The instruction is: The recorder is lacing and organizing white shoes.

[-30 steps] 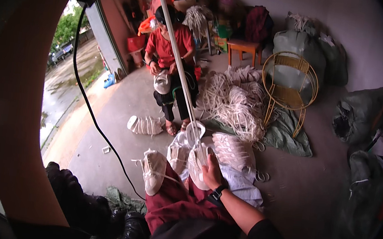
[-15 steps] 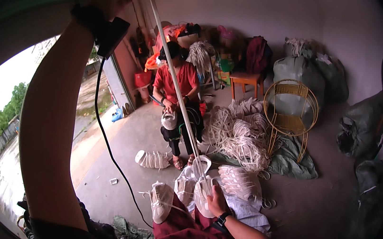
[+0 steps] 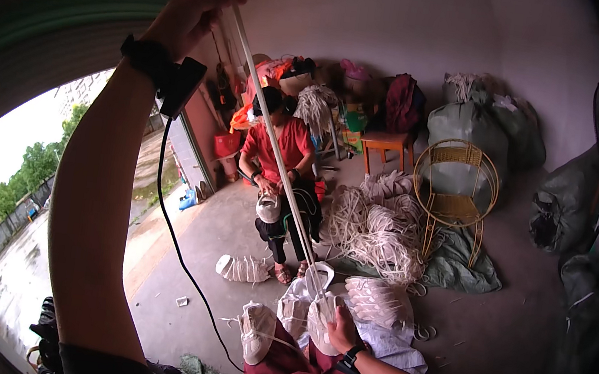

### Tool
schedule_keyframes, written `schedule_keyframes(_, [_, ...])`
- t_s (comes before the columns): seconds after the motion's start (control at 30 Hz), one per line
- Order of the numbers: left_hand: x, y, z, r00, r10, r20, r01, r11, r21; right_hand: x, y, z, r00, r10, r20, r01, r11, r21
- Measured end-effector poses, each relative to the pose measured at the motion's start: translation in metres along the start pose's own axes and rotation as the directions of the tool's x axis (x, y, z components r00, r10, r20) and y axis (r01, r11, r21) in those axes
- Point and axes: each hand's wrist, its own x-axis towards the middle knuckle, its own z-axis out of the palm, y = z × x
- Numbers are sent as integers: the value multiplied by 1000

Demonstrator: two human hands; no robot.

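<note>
Grey concrete floor stretches beyond the white sneaker, which the curled right hand grips from its right. Above it, the left hand, fingers closed, holds long shoelaces taut; lacing looks partly done, ends untied. Left of it sits a second sneaker.

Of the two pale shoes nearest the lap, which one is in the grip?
The right-side shoe: the right hand holds it, and taut laces rise from it. Neither hand touches the left-side shoe.

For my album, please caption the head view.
Left hand holds pale laces stretched high; right hand grips a pale shoe.
</note>
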Motion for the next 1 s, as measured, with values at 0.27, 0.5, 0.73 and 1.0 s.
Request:
schedule_keyframes(0.27, [-3,-5,-2,1000,-2,-4,2,1000,14,-2,-3,2,1000,6,7,-6,1000,-26])
schedule_keyframes(0.5, [3,-9,-7,998,35,60,-37,999,27,3,0,7,1000,-15,-15,15,999,-30])
schedule_keyframes(0.73, [4,-11,-6,998,27,61,-30,998,50,5,-5,4,1000,1,6,-1,1000,-22])
schedule_keyframes(1.0, [5,-28,-12,988,67,143,-81,992,98,1,4,7,1000,15,14,-15,999,-52])
